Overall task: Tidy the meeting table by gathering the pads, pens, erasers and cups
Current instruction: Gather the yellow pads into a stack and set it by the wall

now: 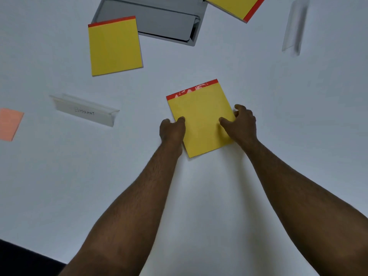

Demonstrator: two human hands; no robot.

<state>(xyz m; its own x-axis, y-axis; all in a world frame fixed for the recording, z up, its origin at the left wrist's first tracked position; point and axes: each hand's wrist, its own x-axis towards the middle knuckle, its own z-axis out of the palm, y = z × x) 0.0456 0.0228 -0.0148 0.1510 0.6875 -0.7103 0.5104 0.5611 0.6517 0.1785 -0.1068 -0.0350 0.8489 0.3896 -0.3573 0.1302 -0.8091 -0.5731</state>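
A yellow pad with a torn red top strip (200,114) lies on the white table (199,196) in the middle of the view. My left hand (172,130) grips its left edge, thumb on top. My right hand (240,124) grips its right edge, thumb on the sheet and fingers curled around the side. A second yellow pad (115,46) lies flat at the upper left. A third yellow pad (235,6) is cut off by the top edge.
A clear name stand reading ELEPHANT (85,110) sits to the left. Another clear stand (294,26) is at the upper right. A grey recessed cable box (159,18) lies in the table at the top. An orange sticky note (10,123) lies at the far left.
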